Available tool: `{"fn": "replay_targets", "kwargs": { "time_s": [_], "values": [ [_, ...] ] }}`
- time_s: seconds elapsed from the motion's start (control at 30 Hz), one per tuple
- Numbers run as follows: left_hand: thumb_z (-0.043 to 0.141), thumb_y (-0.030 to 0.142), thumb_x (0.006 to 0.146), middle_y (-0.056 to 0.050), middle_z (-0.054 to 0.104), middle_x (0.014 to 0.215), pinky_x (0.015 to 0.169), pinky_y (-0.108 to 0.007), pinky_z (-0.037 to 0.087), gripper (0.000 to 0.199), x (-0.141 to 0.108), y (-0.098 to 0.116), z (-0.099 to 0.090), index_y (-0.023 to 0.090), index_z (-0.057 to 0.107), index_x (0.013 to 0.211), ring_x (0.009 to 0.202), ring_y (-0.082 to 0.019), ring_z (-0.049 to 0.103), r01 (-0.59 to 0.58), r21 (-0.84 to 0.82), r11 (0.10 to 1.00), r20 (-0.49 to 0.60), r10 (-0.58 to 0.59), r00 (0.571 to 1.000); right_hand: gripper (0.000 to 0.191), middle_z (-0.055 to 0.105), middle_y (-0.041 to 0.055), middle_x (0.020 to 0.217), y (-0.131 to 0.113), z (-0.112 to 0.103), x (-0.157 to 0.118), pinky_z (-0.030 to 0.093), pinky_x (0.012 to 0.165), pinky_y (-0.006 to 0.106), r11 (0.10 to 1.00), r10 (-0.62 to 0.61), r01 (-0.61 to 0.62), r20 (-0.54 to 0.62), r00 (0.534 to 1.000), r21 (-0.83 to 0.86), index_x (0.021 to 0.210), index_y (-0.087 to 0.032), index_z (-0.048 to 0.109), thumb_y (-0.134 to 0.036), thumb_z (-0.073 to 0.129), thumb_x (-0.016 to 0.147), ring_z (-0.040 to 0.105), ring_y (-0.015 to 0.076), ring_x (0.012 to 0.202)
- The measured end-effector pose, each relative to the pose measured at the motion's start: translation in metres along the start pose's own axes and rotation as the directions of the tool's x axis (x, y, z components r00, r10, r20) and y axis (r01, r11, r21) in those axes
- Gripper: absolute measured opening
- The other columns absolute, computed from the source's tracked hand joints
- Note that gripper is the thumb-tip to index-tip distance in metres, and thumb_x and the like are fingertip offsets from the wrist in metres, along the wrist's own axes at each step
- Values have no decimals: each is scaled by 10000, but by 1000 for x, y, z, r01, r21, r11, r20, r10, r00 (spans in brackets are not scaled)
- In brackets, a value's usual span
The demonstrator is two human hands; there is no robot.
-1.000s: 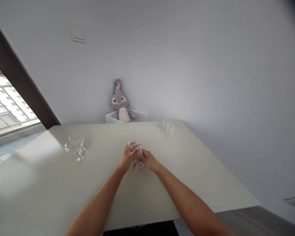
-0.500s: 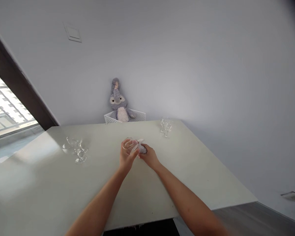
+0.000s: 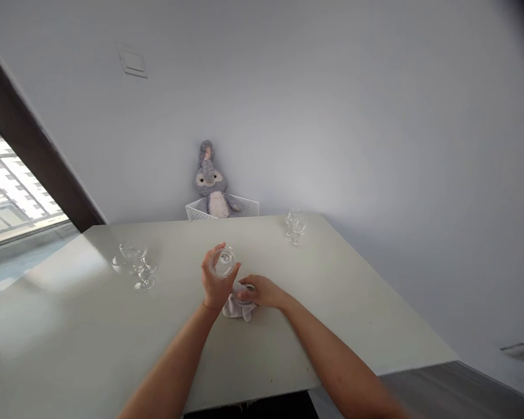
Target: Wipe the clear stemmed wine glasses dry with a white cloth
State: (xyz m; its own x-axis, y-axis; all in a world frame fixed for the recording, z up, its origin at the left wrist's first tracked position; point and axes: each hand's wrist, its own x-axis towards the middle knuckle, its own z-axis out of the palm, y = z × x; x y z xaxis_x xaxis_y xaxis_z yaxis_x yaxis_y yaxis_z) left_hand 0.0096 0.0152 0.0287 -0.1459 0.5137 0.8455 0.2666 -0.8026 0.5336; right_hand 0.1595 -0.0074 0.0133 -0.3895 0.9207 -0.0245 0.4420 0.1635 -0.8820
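Glass (image 3: 222,265) in left hand (image 3: 215,286), fingers and thumb curled partway round it in a wide C, rim tipped toward the person. Right hand (image 3: 262,292) just beside it at three o'clock, fingers bent close on a pale cloth (image 3: 234,309); clear rounded edge by those fingers, can't tell from here if it's the same glass's foot. Both hands over mid tabletop (image 3: 332,308). From them: glass cluster (image 3: 143,283) at nine o'clock, well apart; stemmed glasses (image 3: 298,227) between one and two, near far edge; plush toy (image 3: 218,203) in white basket (image 3: 248,207) at twelve.
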Motion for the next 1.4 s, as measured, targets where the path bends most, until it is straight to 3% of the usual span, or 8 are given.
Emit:
{"fn": "replay_targets", "kwargs": {
  "time_s": [0.13,0.3,0.4,0.6,0.67,1.03,1.27,1.4],
  "values": [
    [667,266,665,-144,521,1149,889,-467,400,672,-11,-3,3,184,277,1207,1075,-232,507,-10,125,992,85,-1,996,428,601,42,907,-3,-7,-2,401,679,269,910,-95,-94,-422,902,-405,1055,-231,569,-524,492,752,568,153,741],
    [646,340,681,-119,525,1185,929,-447,370,697,-32,6,16,221,263,1251,1101,-230,488,-27,130,991,368,-23,929,263,617,12,859,6,-1,5,387,658,217,872,-255,47,-369,894,-487,998,-242,584,-377,504,787,562,130,754],
    [617,397,694,-129,452,1270,914,-431,377,799,-38,4,21,238,151,1323,1158,-246,433,66,193,979,456,-149,877,218,640,30,862,19,-12,14,391,671,225,890,-145,-97,-480,865,-445,880,-217,625,-353,472,804,577,148,777],
    [502,410,773,-106,492,1214,883,-422,391,633,-42,-14,21,259,207,1313,1107,-220,477,275,250,928,531,-369,763,309,656,85,857,56,-83,9,406,682,257,806,260,-576,-793,550,-135,914,-176,628,-388,430,808,596,195,822],
    [466,399,795,-90,519,1174,882,-414,394,566,-42,-16,21,265,240,1296,1071,-201,499,307,242,921,533,-390,751,315,650,100,890,68,-101,3,408,677,266,773,307,-628,-813,495,-91,947,-165,617,-372,424,808,595,204,835],
    [441,412,806,-64,550,1079,841,-378,428,485,-43,-14,21,255,309,1245,964,-172,538,336,252,908,524,-419,741,314,619,121,942,89,-122,7,412,696,288,719,379,-695,-819,431,-32,938,-154,593,-335,365,823,573,223,887],
    [409,421,818,-74,560,1062,815,-393,438,453,-39,-11,18,243,345,1229,932,-185,555,375,222,900,526,-434,731,260,615,74,933,89,-123,3,403,681,255,727,397,-686,-797,456,-31,966,-192,558,-296,378,810,571,186,872],
    [430,420,804,-66,572,1021,862,-392,399,395,-30,-3,17,225,440,1148,945,-187,534,407,161,899,389,-436,811,315,605,111,916,81,-126,-9,392,657,295,682,451,-731,-789,417,4,1054,-167,488,-267,442,758,577,219,826]
  ]
}}
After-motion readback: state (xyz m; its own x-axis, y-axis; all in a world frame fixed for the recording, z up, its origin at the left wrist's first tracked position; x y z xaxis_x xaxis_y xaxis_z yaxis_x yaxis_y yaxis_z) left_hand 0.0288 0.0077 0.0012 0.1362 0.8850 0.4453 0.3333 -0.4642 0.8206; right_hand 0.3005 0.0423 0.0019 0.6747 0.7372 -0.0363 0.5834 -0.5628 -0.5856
